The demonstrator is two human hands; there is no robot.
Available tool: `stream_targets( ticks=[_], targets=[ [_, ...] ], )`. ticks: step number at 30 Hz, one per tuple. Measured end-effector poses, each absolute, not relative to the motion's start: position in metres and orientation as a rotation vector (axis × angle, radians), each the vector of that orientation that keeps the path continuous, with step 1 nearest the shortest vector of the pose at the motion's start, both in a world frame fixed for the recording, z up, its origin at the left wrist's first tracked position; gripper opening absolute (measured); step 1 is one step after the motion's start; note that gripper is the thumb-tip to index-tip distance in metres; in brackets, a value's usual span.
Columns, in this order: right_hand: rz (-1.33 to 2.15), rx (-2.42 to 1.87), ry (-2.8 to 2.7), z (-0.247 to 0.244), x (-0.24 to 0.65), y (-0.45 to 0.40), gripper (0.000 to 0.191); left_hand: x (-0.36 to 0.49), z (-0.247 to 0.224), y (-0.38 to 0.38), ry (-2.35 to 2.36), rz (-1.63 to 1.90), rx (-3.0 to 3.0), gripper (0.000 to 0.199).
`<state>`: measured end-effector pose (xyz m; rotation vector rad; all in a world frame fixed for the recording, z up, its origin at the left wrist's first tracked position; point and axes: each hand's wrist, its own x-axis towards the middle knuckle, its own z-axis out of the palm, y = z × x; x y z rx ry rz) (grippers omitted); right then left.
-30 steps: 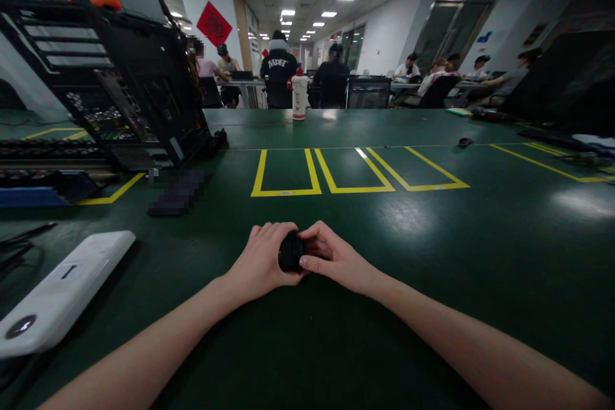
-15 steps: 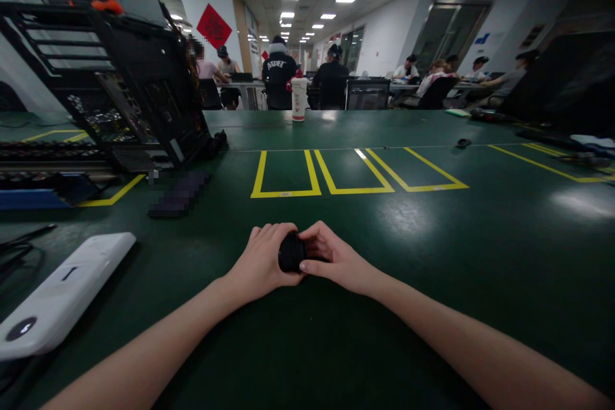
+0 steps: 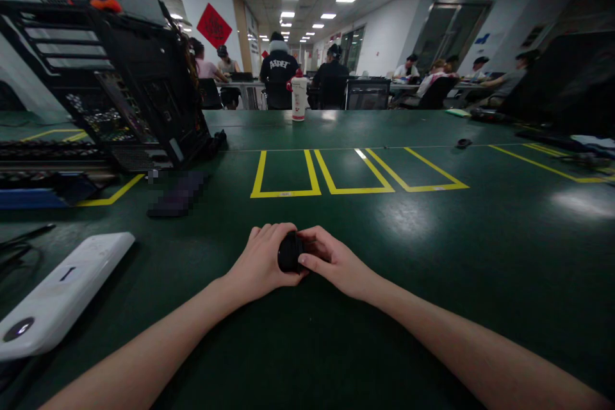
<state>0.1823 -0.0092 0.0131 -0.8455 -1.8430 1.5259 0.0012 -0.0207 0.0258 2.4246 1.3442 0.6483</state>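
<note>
Between my two hands is a small black cylindrical object (image 3: pixel 289 252), lying on its side close to the green tabletop; its exact kind I cannot make out. My left hand (image 3: pixel 263 255) wraps round it from the left, thumb below and fingers over the top. From the right, my right hand (image 3: pixel 332 261) pinches its other end, with the thumb in front and the fingers behind. My fingers hide much of the right end.
Yellow tape outlines (image 3: pixel 286 193) mark the green table (image 3: pixel 432 282). To the left are a white handheld device (image 3: pixel 72 288), a pixelated dark slab (image 3: pixel 177 195) and an open computer case (image 3: pixel 129 83). A white bottle (image 3: pixel 298 99) stands beyond; several people sit further back.
My right hand has turned slightly on the end of the black cylindrical object, its fingers and thumb shifting a little. My left hand keeps its hold in the same place.
</note>
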Motion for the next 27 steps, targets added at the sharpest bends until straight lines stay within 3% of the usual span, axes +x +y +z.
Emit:
stream_targets(
  ticks=[27],
  targets=[
    [1.597, -0.769, -1.787, 0.0119, 0.1848, -0.0073, 0.031, -0.0002, 0.0237, -0.0206, 1.359, 0.641, 2.458, 0.052]
  ],
)
